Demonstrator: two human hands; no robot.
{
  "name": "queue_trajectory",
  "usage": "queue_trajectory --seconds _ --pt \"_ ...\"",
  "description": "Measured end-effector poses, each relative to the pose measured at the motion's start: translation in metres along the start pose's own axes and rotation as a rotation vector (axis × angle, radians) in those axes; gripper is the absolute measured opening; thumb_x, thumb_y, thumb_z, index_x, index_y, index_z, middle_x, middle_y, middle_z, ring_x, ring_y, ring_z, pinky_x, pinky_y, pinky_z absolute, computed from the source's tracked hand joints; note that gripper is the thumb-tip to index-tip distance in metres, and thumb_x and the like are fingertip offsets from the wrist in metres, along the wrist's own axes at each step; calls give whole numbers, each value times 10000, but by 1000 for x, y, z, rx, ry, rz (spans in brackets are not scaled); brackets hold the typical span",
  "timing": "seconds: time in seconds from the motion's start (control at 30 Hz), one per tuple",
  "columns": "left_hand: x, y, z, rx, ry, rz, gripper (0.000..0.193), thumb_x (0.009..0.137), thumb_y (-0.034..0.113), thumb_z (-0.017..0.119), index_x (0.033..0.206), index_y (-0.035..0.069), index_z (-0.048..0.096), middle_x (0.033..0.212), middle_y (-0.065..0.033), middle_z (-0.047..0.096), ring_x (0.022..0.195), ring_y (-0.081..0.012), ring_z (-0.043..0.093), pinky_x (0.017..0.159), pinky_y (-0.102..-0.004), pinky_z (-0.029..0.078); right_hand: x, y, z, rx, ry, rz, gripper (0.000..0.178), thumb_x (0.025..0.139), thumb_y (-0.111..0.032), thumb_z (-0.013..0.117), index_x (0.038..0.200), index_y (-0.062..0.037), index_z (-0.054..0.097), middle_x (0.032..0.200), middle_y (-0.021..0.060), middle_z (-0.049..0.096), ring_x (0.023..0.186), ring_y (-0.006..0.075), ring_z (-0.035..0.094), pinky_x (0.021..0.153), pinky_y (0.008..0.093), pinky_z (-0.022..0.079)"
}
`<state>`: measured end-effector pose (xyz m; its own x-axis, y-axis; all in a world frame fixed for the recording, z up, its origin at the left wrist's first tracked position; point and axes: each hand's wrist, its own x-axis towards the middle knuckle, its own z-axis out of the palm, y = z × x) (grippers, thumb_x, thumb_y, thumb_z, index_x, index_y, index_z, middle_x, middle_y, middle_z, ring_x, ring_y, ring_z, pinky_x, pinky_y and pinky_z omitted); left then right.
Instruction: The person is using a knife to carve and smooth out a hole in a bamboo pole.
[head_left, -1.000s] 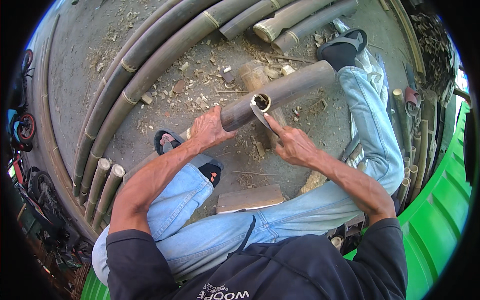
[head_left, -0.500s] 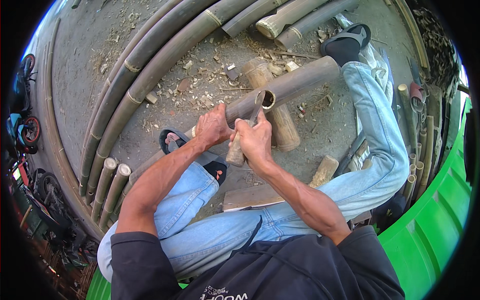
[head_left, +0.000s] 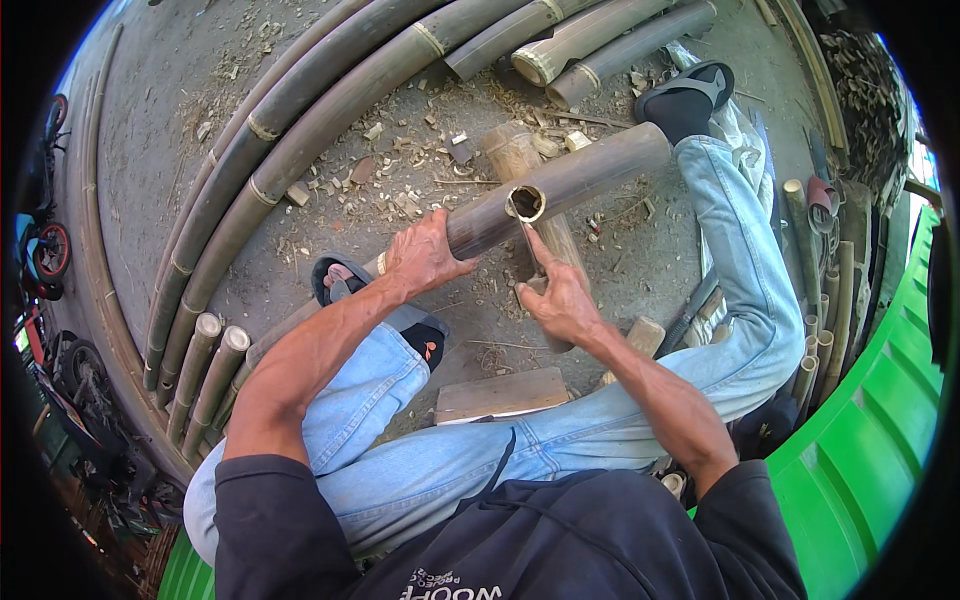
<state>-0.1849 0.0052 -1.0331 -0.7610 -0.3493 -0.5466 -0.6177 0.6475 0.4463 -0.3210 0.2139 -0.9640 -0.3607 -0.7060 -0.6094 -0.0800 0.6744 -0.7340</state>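
Observation:
A thick brown bamboo pole lies slantwise across a shorter bamboo piece on the ground. In its upper side is a round cut hole with a pale rim. My left hand is wrapped round the pole, left of the hole. My right hand is closed on a wooden-handled blade, mostly hidden below the fingers. Its index finger is stretched out, with the tip at the near edge of the hole. The narrow blade shows only faintly beside that finger.
Long bamboo poles curve along the left and far side. Pale chips litter the ground. A wooden board lies before my legs. Upright bamboo pieces stand at left; a green ribbed surface is at right.
My right hand has moved right and down, drawing the blade out of the hole, and its index finger is now extended. The hole shows fully; my left hand still grips the pole.

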Motion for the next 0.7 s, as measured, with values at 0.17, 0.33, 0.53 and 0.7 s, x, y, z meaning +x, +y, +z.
queue_trajectory --seconds 0.17,0.33,0.53,0.7 --pt "-2 7 -5 19 -38 -28 771 704 486 880 1174 -45 577 1042 -266 732 941 -403 748 837 -486 598 22 -50 52 790 200 223 721 931 -84 613 1604 -72 358 753 97 651 602 171 652 527 360 567" --pt "-2 0 -2 15 -18 -22 792 707 491 887 1201 -46 577 1072 -263 731 960 -404 747 854 -488 596 13 -40 12 622 63 306 685 926 -96 609 1578 -65 403 736 133 641 641 193 685 553 389 578" --pt "-2 -2 -1 9 -38 -14 779 718 485 883 1208 -39 580 1095 -264 727 976 -405 746 866 -475 599 0 7 -11 -266 5 -160 871 890 -143 623 1663 -62 229 781 276 657 698 282 721 693 455 550" --pt "-2 -3 2 17 10 0 778 711 498 879 1196 -33 581 1054 -260 736 956 -409 748 854 -478 599 11 -33 39 276 63 184 898 893 -142 616 1673 -43 181 679 183 691 617 241 728 606 390 578"
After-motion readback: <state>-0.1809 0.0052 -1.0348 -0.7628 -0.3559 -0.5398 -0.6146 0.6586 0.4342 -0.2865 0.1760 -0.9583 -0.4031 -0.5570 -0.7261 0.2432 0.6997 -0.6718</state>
